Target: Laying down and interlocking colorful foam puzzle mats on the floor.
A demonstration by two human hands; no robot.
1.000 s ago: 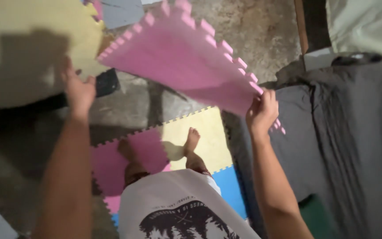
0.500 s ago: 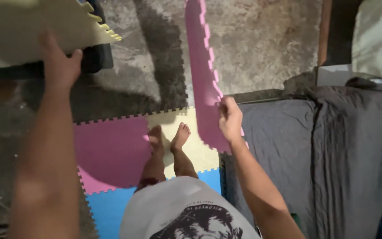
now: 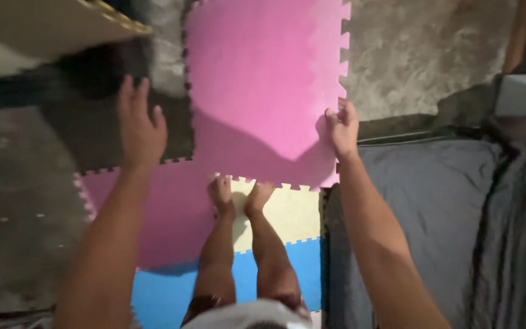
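Note:
A large pink foam puzzle mat [image 3: 263, 79] with notched edges is held flat over the concrete floor, just beyond my bare feet. My right hand [image 3: 341, 127] grips its right edge. My left hand [image 3: 140, 127] hovers with fingers spread near the mat's left edge and holds nothing. On the floor beneath me lie joined mats: a pink one [image 3: 159, 213] on the left, a pale yellow one [image 3: 287, 210] under my toes, and a blue one [image 3: 171, 292] nearest me.
A dark grey cloth-covered mattress [image 3: 433, 213] fills the right side. A yellow foam mat [image 3: 44, 27] lies at the top left beside a dark object. Rough concrete floor [image 3: 421, 55] shows at the top right and on the left.
The pink mat has swung from edge-on to flat, facing me above my feet. My left hand has let go of the yellow mat and moved right, towards the pink mat.

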